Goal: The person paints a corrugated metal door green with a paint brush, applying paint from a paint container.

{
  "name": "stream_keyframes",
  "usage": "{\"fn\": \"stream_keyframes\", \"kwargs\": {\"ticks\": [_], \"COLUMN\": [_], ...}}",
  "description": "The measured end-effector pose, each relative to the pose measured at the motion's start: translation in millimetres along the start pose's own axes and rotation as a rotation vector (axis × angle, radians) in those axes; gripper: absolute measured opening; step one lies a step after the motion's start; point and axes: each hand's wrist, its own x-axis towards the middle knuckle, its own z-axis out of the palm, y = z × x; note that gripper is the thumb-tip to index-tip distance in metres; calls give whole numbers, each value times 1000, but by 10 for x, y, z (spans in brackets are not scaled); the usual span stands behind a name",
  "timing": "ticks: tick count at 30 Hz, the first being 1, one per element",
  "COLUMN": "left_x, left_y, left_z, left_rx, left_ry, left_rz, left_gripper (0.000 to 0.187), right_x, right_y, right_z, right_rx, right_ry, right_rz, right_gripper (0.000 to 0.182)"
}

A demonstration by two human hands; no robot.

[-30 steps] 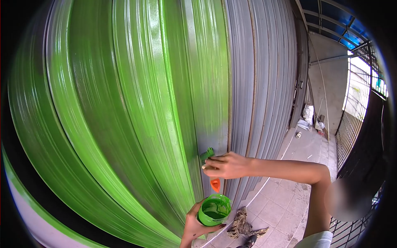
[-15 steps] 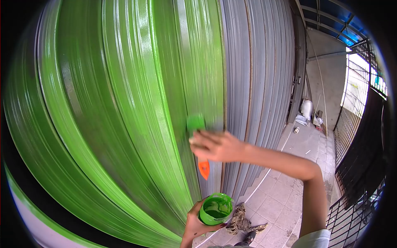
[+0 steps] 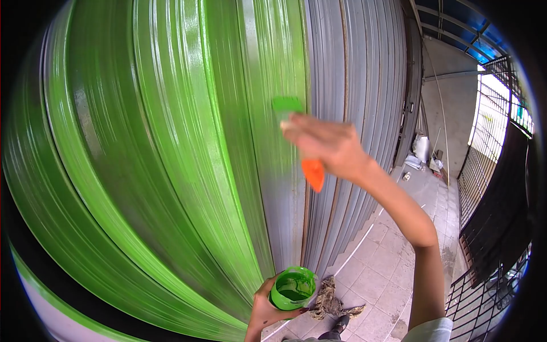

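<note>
My right hand (image 3: 327, 142) is closed round a paintbrush (image 3: 313, 171) with an orange handle end. Its green bristles point up and touch the corrugated metal surface (image 3: 188, 148), near the edge between green and grey paint. Low in the view, my left hand (image 3: 269, 308) grips a round container (image 3: 294, 289) with green paint inside and green smears on its rim. The lower part of the panel under the brush still shows grey through thin green.
Unpainted grey panels (image 3: 370, 85) stand right of the green ones. A crumpled cloth (image 3: 330, 299) lies on the tiled floor (image 3: 376, 273) by a foot. Black metal grating (image 3: 478, 290) runs along the right, and bags (image 3: 421, 147) sit by the far wall.
My right hand has moved up the panel with the brush and slightly to the right. Green covers about the same area. My left hand and the container have barely shifted.
</note>
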Motion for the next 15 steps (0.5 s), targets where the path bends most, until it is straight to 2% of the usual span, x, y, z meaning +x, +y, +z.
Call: {"fn": "stream_keyframes", "kwargs": {"ticks": [1, 3, 7, 10, 11, 15], "left_x": [-19, -13, -18, -12, -8, 9], "left_y": [-9, 8, 61, 76, 75, 57], "left_z": [-9, -18, -15, -16, -12, 23], "left_rx": [-5, -18, -43, -61, -68, -62], "left_ry": [-5, -7, -6, -1, 4, -19], "left_rz": [-12, -24, -55, -55, -50, -89], "left_gripper": [81, 77, 76, 76, 76, 84], "right_x": [-205, -626, -1341, -1513, -1310, -254], "right_y": [-138, -526, -1130, -1094, -925, -58], "right_z": [91, 179, 105, 90, 34, -170], "right_rx": [-42, -22, 279, 379, 347, 124], "right_ry": [-50, -108, -374, -557, -586, -94], "right_rz": [-89, -99, -152, -176, -106, -46], "right_gripper": [18, 18, 14, 15, 16, 26]}}
